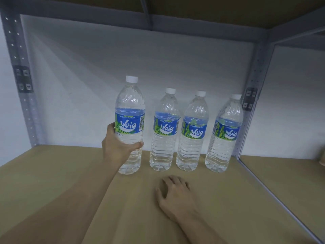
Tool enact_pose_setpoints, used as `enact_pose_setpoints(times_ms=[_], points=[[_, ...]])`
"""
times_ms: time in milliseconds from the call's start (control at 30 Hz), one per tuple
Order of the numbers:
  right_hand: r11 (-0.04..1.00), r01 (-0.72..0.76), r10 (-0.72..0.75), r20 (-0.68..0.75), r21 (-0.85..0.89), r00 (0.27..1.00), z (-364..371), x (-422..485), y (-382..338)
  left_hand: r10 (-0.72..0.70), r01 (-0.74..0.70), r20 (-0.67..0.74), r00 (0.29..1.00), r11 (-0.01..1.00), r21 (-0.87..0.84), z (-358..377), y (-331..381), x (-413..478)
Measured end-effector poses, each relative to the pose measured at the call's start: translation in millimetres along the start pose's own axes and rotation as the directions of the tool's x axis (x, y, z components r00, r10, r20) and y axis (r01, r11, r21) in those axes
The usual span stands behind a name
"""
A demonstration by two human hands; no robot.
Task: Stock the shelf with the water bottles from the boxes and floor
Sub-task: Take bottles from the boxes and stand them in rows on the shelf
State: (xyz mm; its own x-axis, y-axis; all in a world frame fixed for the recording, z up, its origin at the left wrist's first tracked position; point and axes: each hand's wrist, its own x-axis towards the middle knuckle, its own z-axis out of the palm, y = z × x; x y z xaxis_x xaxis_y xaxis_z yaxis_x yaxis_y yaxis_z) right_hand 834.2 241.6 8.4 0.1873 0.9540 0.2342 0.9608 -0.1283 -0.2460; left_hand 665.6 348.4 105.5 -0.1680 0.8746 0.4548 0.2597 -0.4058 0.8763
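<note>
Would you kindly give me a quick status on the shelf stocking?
Left hand grips bottle, upright, left of three shelved bottles. Right hand rests on shelf. Nothing blocking.

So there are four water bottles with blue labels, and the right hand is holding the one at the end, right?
Not quite. It is the left hand that holds the end bottle. The right hand rests on the shelf, holding nothing. The head view shows this. Four bottles with blue labels is right.
</note>
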Motion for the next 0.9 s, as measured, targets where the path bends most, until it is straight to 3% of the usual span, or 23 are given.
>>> enact_pose_setpoints(times_ms=[567,900], points=[[1.0,-0.006,0.006,0.005,0.03,1.0,0.5,-1.0,1.0,-0.027,0.026,0.071,0.997,0.999,0.022,28.7,-27.4,22.6],[1.0,-0.01,0.009,0.012,0.026,1.0,-1.4,-1.6,-0.4,-0.08,0.062,0.205,0.976,0.993,0.096,22.9,-28.9,29.8]])
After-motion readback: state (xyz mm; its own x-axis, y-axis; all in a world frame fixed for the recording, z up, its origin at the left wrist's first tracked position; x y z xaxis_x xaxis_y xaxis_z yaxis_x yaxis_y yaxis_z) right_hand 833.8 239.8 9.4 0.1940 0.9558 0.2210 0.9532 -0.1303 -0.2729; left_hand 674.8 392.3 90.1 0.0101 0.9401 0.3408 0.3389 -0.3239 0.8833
